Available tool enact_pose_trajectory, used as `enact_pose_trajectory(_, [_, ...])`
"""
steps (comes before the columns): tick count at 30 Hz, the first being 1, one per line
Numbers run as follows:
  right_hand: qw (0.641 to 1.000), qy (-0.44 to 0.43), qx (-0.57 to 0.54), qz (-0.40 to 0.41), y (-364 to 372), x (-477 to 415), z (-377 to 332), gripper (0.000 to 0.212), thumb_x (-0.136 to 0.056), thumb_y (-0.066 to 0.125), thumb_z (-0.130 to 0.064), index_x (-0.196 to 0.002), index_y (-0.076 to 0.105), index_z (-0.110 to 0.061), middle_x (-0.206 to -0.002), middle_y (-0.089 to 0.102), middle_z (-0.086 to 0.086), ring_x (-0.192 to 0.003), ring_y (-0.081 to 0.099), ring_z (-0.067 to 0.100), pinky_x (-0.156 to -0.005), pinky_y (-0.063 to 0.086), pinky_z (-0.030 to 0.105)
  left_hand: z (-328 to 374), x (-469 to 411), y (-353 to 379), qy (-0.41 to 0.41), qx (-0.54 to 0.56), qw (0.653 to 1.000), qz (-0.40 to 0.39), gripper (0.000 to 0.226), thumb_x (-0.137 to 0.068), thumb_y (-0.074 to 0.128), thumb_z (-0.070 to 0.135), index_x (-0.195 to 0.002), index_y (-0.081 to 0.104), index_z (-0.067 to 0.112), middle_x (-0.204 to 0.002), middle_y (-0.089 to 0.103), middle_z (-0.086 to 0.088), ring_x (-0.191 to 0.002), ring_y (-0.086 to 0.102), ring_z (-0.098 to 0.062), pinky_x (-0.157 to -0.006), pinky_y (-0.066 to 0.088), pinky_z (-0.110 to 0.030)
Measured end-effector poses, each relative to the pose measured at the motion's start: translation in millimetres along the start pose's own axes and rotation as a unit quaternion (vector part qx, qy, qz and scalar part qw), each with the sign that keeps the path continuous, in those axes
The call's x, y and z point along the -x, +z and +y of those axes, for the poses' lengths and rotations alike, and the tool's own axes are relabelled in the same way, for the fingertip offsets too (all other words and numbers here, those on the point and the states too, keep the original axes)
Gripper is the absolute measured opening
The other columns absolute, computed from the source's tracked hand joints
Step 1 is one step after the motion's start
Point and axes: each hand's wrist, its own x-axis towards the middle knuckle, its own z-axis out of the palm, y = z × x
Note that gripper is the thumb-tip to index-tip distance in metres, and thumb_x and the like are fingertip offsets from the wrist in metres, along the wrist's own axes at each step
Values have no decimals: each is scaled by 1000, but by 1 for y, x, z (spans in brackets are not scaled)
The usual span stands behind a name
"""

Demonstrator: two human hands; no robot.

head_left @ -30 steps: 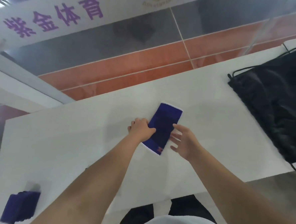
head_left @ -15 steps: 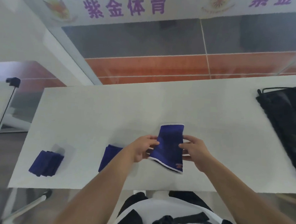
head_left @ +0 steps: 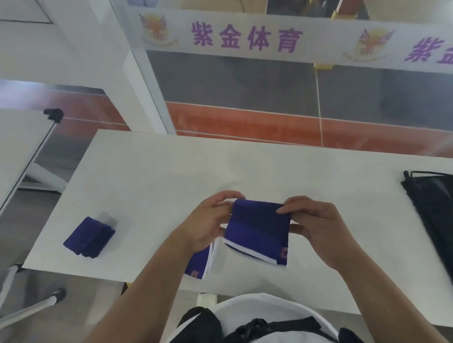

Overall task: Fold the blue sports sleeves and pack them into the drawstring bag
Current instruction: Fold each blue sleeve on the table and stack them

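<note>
Over the white table (head_left: 153,172), the left hand (head_left: 206,223) and right hand (head_left: 314,227) each pinch a side of one folded blue sleeve (head_left: 259,229), fingers curled tight.

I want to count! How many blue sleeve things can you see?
3 spots: one in both hands, one stack under the left wrist, one pile far left. Piles may hide more.
</note>
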Motion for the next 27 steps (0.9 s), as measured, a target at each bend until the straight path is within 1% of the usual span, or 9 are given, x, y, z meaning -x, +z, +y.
enact_pose_trajectory(3, [1000, 8, 5, 1, 8, -1, 2, 34, -89, 45, 21, -81, 74, 6, -96, 64, 13, -88, 65, 27, -73, 56, 33, 3, 5, -5, -12, 9, 1000, 7, 21, -103, 51, 17, -113, 68, 14, -108, 70, -10, -85, 67, -23, -68, 57, -34])
enact_pose_trajectory(7, [1000, 25, -13, 2, 15, -2, 3, 28, -88, 42, 17, -82, 68, 8, -89, 65, 15, -87, 62, 30, -72, 56, 37, 6, 12, -11, -20, -41, 999, -12, 38, -101, 53, 37, -122, 65, 8, -116, 70, -16, -96, 68, -28, -85, 54, -44])
enact_pose_trajectory(11, [999, 38, -7, 14, 24, -4, 7, 15, -91, 54, 9, -100, 65, 4, -94, 62, 15, -88, 63, 29, -73, 57, 40, 9, 14, -13, -34, -44, 998, 4, 30, -95, 66, 25, -118, 70, 6, -110, 73, -13, -90, 71, -25, -74, 59, -39])
enact_pose_trajectory(13, [998, 63, -2, 24, 27, -6, 11, 27, -90, 63, 4, -114, 64, -7, -99, 66, 13, -89, 67, 28, -78, 60, 45, 10, 14, -18, -26, -43, 999, 13, 28, -93, 68, 20, -117, 70, 6, -112, 74, -14, -93, 72, -26, -75, 60, -40])
enact_pose_trajectory(15, [993, 112, 8, 17, 31, -7, 18, 34, -88, 69, -3, -120, 64, -14, -106, 72, 14, -94, 70, 31, -86, 58, 52, 11, 15, -21, -13, -26, 999, 35, 28, -92, 69, 16, -118, 68, 4, -111, 74, -14, -93, 72, -26, -70, 60, -38])
enact_pose_trajectory(18, [984, 174, 34, -13, 46, -4, 34, 33, -86, 72, -6, -118, 66, -12, -109, 75, 14, -97, 73, 30, -83, 60, 48, 12, 16, -31, 7, 6, 997, 70, 28, -91, 71, 12, -117, 67, 3, -111, 73, -16, -92, 72, -26, -66, 59, -36])
enact_pose_trajectory(22, [986, 156, 56, 31, 62, -5, 47, 22, -89, 67, -2, -110, 71, -8, -101, 77, 14, -87, 73, 26, -69, 60, 36, 9, 21, -54, 5, -55, 993, 104, 25, -88, 73, 8, -112, 67, 3, -111, 74, -16, -97, 73, -31, -71, 61, -41])
enact_pose_trajectory(25, [984, 147, 82, 61, 69, -13, 50, 18, -92, 64, -4, -106, 73, -10, -96, 78, 12, -85, 72, 24, -68, 61, 34, 6, 29, -72, -28, -111, 991, 63, 30, -86, 74, 3, -114, 68, 8, -110, 74, -15, -96, 74, -32, -78, 62, -44])
enact_pose_trajectory(27, [983, 146, 100, 56, 74, -18, 53, 19, -93, 62, -6, -107, 75, -10, -95, 78, 11, -85, 72, 23, -74, 62, 38, 5, 34, -80, -51, -146, 988, 23, 32, -86, 74, 5, -117, 69, 14, -110, 75, -11, -98, 74, -27, -79, 61, -38])
